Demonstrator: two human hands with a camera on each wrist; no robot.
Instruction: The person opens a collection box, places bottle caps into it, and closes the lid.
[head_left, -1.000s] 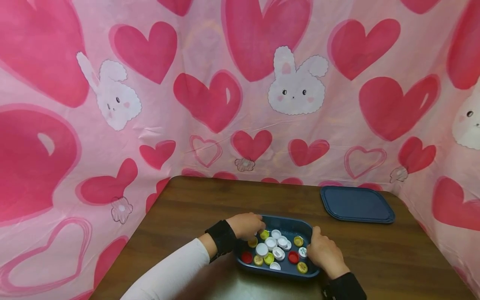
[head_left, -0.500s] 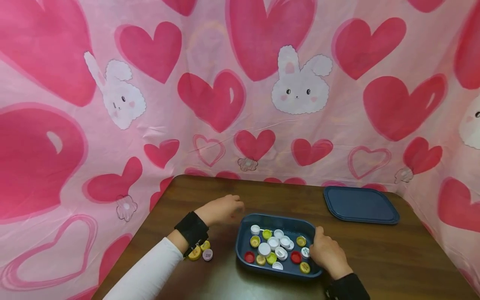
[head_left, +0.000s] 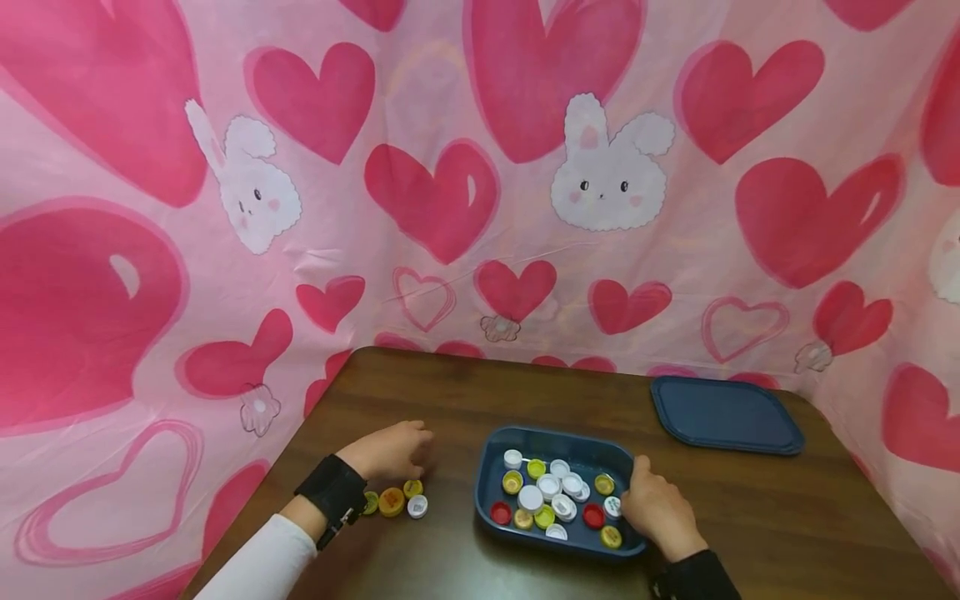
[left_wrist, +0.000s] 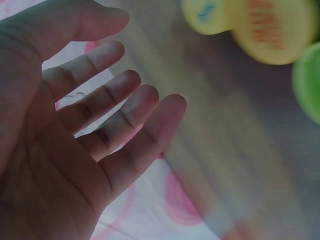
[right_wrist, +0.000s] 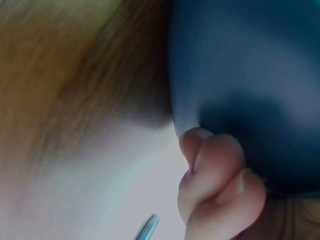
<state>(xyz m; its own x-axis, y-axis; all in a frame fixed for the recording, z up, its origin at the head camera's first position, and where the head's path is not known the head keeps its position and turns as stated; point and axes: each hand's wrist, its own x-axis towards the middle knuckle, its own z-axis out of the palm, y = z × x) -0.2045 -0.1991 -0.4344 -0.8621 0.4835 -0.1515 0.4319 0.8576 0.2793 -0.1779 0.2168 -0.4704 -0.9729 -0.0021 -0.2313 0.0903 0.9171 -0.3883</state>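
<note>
While the head view looks down on a dark wooden table (head_left: pixel 450 400), the left hand (head_left: pixel 390 450) lies over the wood with its fingers relaxed and holding nothing. Just behind those fingers, toward the wrist, sits a small group of loose bottle caps (head_left: pixel 393 501), yellow, green and white. The right hand (head_left: pixel 656 508) grips the right edge of a blue tray (head_left: pixel 555 439), thumb on the rim; inside, just left of the fingers, lie many more caps (head_left: pixel 551 497) in white, yellow and red. A blue lid (head_left: pixel 726 414) lies well beyond the right hand's fingers, toward the table's far corner.

From the left wrist, the left hand (left_wrist: pixel 75 130) shows an empty palm, fingers (left_wrist: pixel 115 115) nearly straight and slightly apart. Blurred yellow and green caps (left_wrist: pixel 272 30) lie beyond the fingertips, not touching them.

From the right wrist, curled fingers (right_wrist: pixel 220 175) are clamped against the blue tray (right_wrist: pixel 240 65), with blurred wood beside it.
</note>
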